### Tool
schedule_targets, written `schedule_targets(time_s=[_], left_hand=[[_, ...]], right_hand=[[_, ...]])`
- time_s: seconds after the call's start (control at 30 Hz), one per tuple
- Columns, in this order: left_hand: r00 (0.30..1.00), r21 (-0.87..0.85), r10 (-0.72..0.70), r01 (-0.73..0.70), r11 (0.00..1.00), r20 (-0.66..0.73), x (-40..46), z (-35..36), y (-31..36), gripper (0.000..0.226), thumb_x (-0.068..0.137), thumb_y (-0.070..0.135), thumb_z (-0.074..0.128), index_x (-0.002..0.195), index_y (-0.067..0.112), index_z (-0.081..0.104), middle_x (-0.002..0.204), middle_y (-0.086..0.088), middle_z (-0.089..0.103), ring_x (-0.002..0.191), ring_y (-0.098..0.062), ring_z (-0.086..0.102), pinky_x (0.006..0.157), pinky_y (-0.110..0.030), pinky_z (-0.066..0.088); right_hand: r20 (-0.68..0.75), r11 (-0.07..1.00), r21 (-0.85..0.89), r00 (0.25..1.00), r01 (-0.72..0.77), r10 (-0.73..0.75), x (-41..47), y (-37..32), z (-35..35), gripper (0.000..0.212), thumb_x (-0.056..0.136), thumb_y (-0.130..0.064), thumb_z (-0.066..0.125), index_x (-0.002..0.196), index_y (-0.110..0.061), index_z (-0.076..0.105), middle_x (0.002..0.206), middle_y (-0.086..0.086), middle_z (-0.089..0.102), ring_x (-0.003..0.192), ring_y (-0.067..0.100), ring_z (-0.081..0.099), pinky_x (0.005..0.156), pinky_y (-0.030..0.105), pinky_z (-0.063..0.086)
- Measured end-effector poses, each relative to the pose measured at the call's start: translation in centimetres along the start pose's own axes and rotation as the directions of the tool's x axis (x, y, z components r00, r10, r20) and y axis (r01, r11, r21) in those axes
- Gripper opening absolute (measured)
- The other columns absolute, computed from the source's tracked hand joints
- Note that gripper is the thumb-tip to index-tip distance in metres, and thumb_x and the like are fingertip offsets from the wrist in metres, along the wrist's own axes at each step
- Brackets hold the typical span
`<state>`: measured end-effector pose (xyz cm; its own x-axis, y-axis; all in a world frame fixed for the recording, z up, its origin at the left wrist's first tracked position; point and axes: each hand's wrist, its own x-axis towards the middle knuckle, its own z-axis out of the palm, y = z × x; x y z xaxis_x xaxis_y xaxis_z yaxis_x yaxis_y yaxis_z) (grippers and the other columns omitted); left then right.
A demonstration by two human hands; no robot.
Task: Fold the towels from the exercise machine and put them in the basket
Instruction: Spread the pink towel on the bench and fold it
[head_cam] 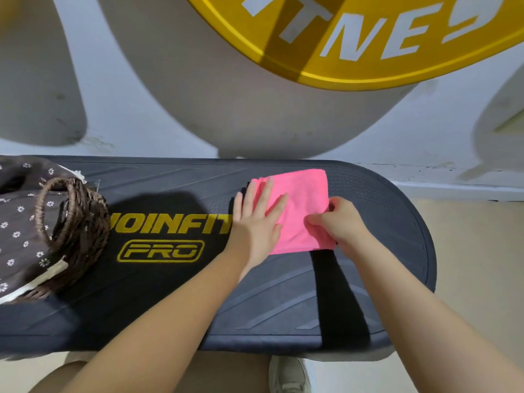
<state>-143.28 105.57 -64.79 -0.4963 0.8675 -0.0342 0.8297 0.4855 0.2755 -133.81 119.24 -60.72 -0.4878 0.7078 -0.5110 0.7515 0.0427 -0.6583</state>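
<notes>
Black rubbery platform of the exercise machine is my landmark; everything else I place against it. It runs across the whole view, yellow lettering near its middle, pale wall behind its far edge.

Basket, dark wicker with a flowered cloth lining, sits on the platform's left end, mouth open, handle up. I cannot see whether any towels are already inside it.

Pink towel lies on the right half of the platform, well apart from the basket, already folded down to a small rectangle.

Left hand: fingers spread and flat, pressing the towel's left edge onto the platform. Right hand: fingers curled, pinching the towel's near right corner, which is lifted into a small bunch.

My read: I'm mid-fold, about to bring the right side over.

Notes for doing it well:
- keep the left palm down as the anchor so the layers don't slide on the ribbed surface;
- carry the pinched corner straight across to the left edge, matching corners rather than dragging;
- smooth the bunched cloth at the corner before creasing, or the fold will bulge;
- the towel looks soft and thin, so it should crease with light pressure.
</notes>
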Motion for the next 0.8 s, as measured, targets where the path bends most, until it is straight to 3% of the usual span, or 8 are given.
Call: schedule_targets(time_s=[0.1,0.17,0.3,0.4,0.47,0.57,0.67,0.8], left_hand=[[0.985,0.127,0.168,-0.171,0.977,0.030,0.9,0.7,1.1,0.060,0.088,0.011,0.031,0.147,0.014,0.020,0.157,-0.007,0.009,0.145,-0.026,0.009,0.117,-0.038,0.002],[0.969,0.048,0.099,-0.113,0.992,0.228,1.1,0.9,1.1,0.060,0.096,0.013,0.027,0.148,0.015,-0.002,0.157,0.000,-0.008,0.145,-0.013,-0.007,0.116,-0.026,-0.008],[0.957,-0.219,0.112,-0.053,0.974,0.267,1.8,0.6,0.1,0.056,0.097,0.010,0.032,0.148,0.010,0.010,0.157,-0.003,0.000,0.145,-0.012,-0.001,0.115,-0.017,-0.005],[0.982,-0.710,-0.001,0.138,0.690,0.191,1.9,-1.6,0.2,0.045,0.096,-0.001,0.036,0.140,0.004,0.032,0.143,-0.002,0.034,0.135,-0.012,0.030,0.101,-0.001,0.024],[0.971,-0.826,-0.174,0.233,0.513,0.165,1.4,-2.8,-0.4,0.041,0.100,0.008,0.032,0.141,0.010,0.032,0.124,-0.001,0.048,0.114,-0.010,0.048,0.079,0.001,0.042],[0.936,-0.900,-0.230,0.328,0.287,0.268,1.0,-3.0,-1.7,0.037,0.102,0.027,0.025,0.134,0.016,0.041,0.113,-0.007,0.058,0.099,-0.011,0.057,0.077,-0.005,0.047],[0.912,-0.884,-0.267,0.382,0.270,0.312,0.9,-2.6,-2.3,0.031,0.100,0.035,0.033,0.122,0.018,0.047,0.103,0.003,0.061,0.091,-0.004,0.058,0.081,-0.011,0.050],[0.923,-0.766,-0.304,0.369,0.527,0.235,1.5,-2.4,-2.6,0.050,0.095,0.019,0.046,0.142,0.018,0.028,0.118,-0.002,0.060,0.099,-0.017,0.060,0.090,-0.030,0.045]], right_hand=[[0.063,0.999,-0.033,0.998,0.006,-0.004,-0.3,0.5,-0.9,0.028,0.075,-0.014,0.073,0.095,-0.004,0.055,0.093,0.009,0.060,0.089,0.028,0.058,0.082,0.041,0.049],[0.077,0.996,-0.074,0.996,0.044,-0.038,-0.7,0.4,-0.8,0.032,0.077,-0.019,0.073,0.100,-0.006,0.055,0.096,0.007,0.059,0.093,0.027,0.058,0.087,0.043,0.050],[0.022,0.953,-0.131,0.962,0.274,-0.273,-2.0,-0.9,0.3,0.041,0.081,-0.020,0.066,0.118,-0.007,0.052,0.101,0.003,0.058,0.090,0.020,0.053,0.076,0.027,0.039],[0.039,0.879,-0.266,0.916,0.395,-0.399,-3.2,-2.0,1.6,0.044,0.081,-0.020,0.064,0.120,-0.009,0.049,0.110,0.009,0.057,0.100,0.027,0.054,0.076,0.030,0.040],[0.076,0.835,-0.385,0.915,0.394,-0.396,-3.7,-2.7,2.5,0.050,0.083,-0.024,0.061,0.126,-0.008,0.040,0.118,0.013,0.049,0.107,0.033,0.053,0.081,0.035,0.042],[0.140,0.782,-0.463,0.905,0.418,-0.401,-4.3,-3.3,3.9,0.057,0.087,-0.030,0.058,0.132,-0.007,0.032,0.124,0.014,0.040,0.108,0.036,0.053,0.083,0.036,0.043],[0.238,0.743,-0.461,0.874,0.485,-0.423,-4.7,-3.7,5.2,0.058,0.090,-0.033,0.053,0.135,-0.005,0.030,0.127,0.015,0.039,0.109,0.037,0.051,0.087,0.037,0.042],[0.257,0.724,-0.440,0.847,0.532,-0.465,-4.4,-4.1,5.6,0.029,0.091,-0.014,0.043,0.116,-0.002,0.049,0.115,0.018,0.053,0.103,0.038,0.053,0.076,0.033,0.039]])
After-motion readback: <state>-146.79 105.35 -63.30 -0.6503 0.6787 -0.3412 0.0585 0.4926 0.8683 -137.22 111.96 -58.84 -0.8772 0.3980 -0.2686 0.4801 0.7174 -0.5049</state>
